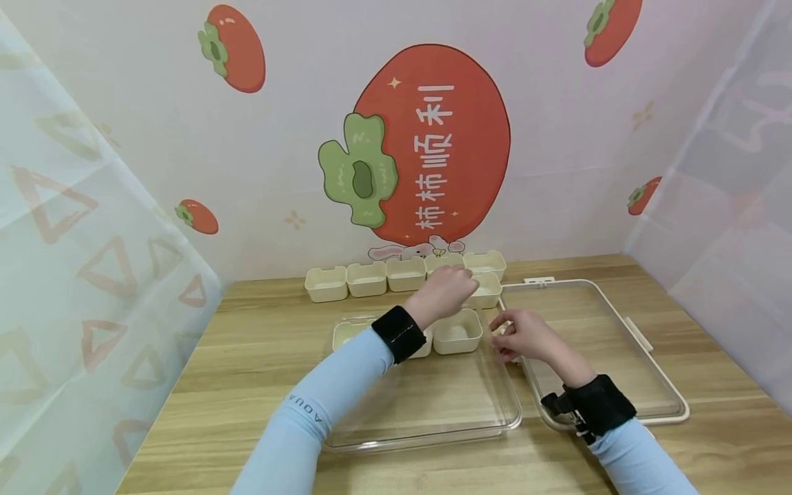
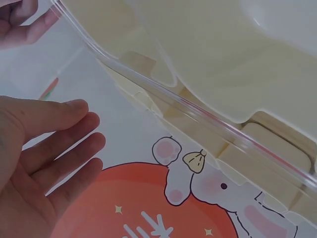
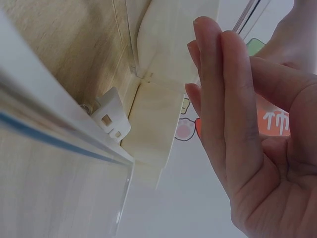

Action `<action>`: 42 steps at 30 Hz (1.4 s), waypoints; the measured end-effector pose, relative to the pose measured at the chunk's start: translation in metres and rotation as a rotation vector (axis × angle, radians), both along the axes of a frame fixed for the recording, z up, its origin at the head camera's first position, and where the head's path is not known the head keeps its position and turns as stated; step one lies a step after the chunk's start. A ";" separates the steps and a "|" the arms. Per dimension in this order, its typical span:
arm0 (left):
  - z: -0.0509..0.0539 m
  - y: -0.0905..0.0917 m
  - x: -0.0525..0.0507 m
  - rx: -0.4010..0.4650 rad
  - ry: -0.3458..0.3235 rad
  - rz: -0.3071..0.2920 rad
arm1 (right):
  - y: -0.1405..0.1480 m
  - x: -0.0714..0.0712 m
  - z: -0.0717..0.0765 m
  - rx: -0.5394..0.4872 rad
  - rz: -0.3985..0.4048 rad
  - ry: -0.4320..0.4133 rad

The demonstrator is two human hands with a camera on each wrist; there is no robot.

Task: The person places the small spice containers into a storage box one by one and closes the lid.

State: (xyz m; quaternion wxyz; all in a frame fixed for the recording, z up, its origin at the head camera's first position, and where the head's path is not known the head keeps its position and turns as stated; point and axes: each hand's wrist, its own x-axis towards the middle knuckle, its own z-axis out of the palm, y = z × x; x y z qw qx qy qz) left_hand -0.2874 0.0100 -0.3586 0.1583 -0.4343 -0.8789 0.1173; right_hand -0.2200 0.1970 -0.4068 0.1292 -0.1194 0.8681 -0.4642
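My left hand (image 1: 442,294) is over the back part of a clear bin (image 1: 433,440), with small cream boxes around it. In the left wrist view that hand (image 2: 54,153) has loosely bent fingers and holds nothing. Under and beside it, several cream boxes stand inside the bin, one cream box (image 1: 458,335) near its back right corner. My right hand (image 1: 526,335) is at the bin's right side wall. The right wrist view shows this hand (image 3: 233,124) with nearly straight fingers and nothing in them. Whether it touches the bin wall cannot be seen.
A row of cream boxes (image 1: 366,280) runs along the table's back edge, with another box (image 1: 487,292) in front of its right end. Right of the bin lies a clear lid (image 1: 594,350) with a cream rim and clips. A printed cloth backdrop (image 1: 278,172) stands behind.
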 end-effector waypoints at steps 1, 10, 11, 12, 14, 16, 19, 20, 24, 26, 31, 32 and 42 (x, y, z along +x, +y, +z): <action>-0.001 0.002 -0.002 0.002 -0.003 -0.003 | 0.000 0.000 0.000 0.000 0.000 -0.002; -0.004 0.012 -0.014 -0.032 -0.083 0.029 | 0.001 -0.001 -0.002 -0.003 -0.006 -0.009; -0.004 0.013 -0.015 -0.035 -0.096 0.034 | 0.001 -0.001 -0.002 -0.002 -0.007 -0.009; -0.005 0.013 -0.016 -0.039 -0.107 0.040 | 0.001 -0.001 -0.002 -0.001 -0.007 -0.009; -0.005 0.014 -0.018 -0.046 -0.121 0.045 | 0.001 -0.001 -0.002 0.001 -0.008 -0.010; -0.007 0.015 -0.021 -0.049 -0.128 0.048 | 0.001 -0.001 -0.002 0.000 -0.008 -0.012; -0.010 0.017 -0.024 -0.048 -0.136 0.049 | 0.000 -0.001 -0.002 -0.003 -0.005 -0.013; -0.011 0.018 -0.025 -0.047 -0.138 0.047 | 0.000 -0.001 -0.001 -0.004 -0.005 -0.013; -0.014 0.020 -0.029 -0.050 -0.136 0.041 | 0.000 -0.001 -0.001 -0.002 -0.005 -0.012; -0.015 0.021 -0.030 -0.053 -0.135 0.042 | 0.000 -0.001 -0.001 0.001 -0.005 -0.010; -0.017 0.022 -0.032 -0.084 -0.134 0.058 | 0.000 -0.002 -0.001 0.004 -0.009 -0.011; -0.018 0.022 -0.032 -0.094 -0.133 0.062 | 0.000 -0.002 -0.001 0.004 -0.011 -0.012; -0.023 0.024 -0.034 -0.121 -0.151 0.078 | 0.001 -0.001 -0.001 -0.011 -0.015 -0.023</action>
